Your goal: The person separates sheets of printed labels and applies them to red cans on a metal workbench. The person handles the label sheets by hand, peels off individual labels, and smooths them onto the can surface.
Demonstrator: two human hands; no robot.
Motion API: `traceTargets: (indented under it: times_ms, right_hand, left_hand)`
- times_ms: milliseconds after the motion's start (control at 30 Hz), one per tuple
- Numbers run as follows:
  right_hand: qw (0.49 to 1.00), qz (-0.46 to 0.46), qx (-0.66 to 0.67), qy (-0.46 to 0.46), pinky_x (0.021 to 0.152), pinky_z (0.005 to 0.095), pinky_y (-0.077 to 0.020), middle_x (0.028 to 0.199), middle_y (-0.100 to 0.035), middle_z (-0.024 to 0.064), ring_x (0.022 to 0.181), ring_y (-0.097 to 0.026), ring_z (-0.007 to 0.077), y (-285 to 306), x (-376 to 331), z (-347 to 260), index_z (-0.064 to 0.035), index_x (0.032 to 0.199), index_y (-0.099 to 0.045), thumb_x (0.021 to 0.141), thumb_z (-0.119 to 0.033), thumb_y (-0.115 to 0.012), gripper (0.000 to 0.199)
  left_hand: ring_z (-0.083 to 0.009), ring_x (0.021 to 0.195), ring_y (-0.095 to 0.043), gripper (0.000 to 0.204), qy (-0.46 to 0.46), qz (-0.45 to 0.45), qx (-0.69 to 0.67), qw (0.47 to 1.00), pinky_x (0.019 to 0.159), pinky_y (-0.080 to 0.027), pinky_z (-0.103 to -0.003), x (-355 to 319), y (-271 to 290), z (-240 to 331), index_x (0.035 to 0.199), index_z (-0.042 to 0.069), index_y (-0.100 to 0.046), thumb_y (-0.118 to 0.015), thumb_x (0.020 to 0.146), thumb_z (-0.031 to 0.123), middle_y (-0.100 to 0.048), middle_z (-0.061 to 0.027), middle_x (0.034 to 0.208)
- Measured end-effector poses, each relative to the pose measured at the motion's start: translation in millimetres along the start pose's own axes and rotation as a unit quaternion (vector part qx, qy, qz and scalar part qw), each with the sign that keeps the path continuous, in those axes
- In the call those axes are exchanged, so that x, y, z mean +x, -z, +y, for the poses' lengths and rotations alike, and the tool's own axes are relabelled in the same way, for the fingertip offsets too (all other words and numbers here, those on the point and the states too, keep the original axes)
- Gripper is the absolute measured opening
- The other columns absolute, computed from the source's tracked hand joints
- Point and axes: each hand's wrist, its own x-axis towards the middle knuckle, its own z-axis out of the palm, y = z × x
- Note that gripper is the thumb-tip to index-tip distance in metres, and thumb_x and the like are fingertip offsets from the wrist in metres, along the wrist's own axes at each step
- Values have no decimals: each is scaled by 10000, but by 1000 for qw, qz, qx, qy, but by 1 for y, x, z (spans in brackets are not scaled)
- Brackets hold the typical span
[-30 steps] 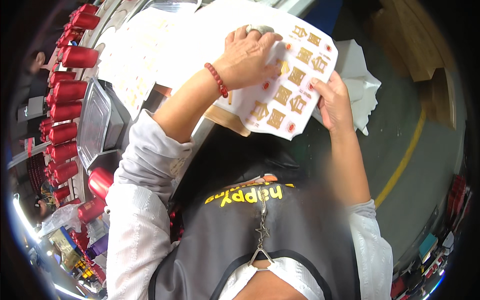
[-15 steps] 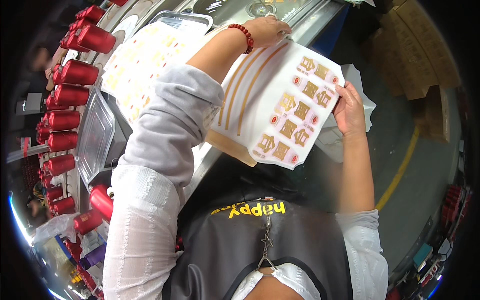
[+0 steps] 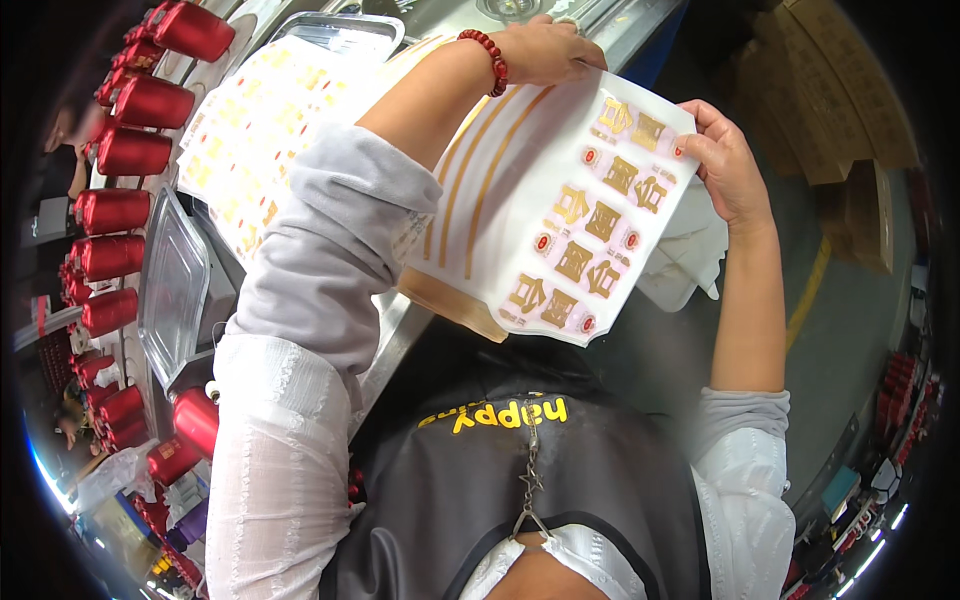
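A white sheet of transfer decals (image 3: 520,215), with gold characters, small red ovals and curved gold stripes, is spread between my hands. My right hand (image 3: 730,165) pinches its right edge, thumb on top and fingers behind. At the far edge, my left hand (image 3: 545,52) is closed on the sheet; a red bead bracelet (image 3: 488,60) circles that wrist. Some of those fingertips are hidden. A tan backing edge (image 3: 450,308) shows below the sheet's near left side. Beside my left forearm lie more printed decal sheets (image 3: 255,125), brightly lit.
Red metallic cups (image 3: 135,150) stand in a line along the left. A clear plastic tray (image 3: 175,285) sits near them, and another tray (image 3: 350,35) is at the back. White paper (image 3: 685,255) lies below my right hand. Cardboard boxes (image 3: 860,215) stand at the right.
Both hands have shifted a little to the right, the right hand also slightly upward, and the sheet's right edge moved with them. The red cups at the left appear at different spots.
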Motion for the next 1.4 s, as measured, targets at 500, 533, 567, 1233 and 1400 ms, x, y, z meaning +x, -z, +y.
traceTargets:
  times_ms: [500,533,567,1233,1400]
  right_hand:
    - [835,-72,-542,59,713,390,-517,767,-644,208,724,-655,290,-36,64,-42,44,961,-651,911,-173,-507,265]
    - [826,-60,-554,83,702,398,-519,758,-644,210,712,-656,303,-37,65,-41,38,939,-654,903,-165,-507,254]
    - [816,-48,-566,106,691,406,-521,748,-643,212,700,-657,315,-39,65,-40,32,918,-656,895,-158,-507,243]
    - [661,6,-636,398,638,382,-522,745,-618,76,708,-637,268,-63,35,-22,-51,784,-605,812,-101,-655,76]
    - [835,30,-513,199,689,343,-517,836,-624,118,747,-632,258,-57,15,-33,-4,979,-672,834,-140,-672,199]
  left_hand:
    - [-339,953,-664,287,-93,56,-72,991,852,-509,-440,0,-6,-3,1083,143,-717,-561,916,317,-705,-155,1014]
    - [-335,966,-660,288,-99,69,-75,990,862,-503,-440,-1,-8,-4,1084,146,-719,-556,917,315,-702,-152,1021]
    - [-332,979,-655,289,-105,82,-78,988,872,-497,-439,-1,-9,-4,1084,148,-721,-551,918,314,-699,-149,1028]
    - [-342,918,-647,244,-122,154,-162,967,835,-500,-448,19,-48,-19,942,75,-721,-546,886,235,-697,-170,926]
    - [-346,919,-649,248,-80,145,-125,978,836,-498,-459,1,-24,-9,946,87,-719,-551,902,263,-694,-174,918]
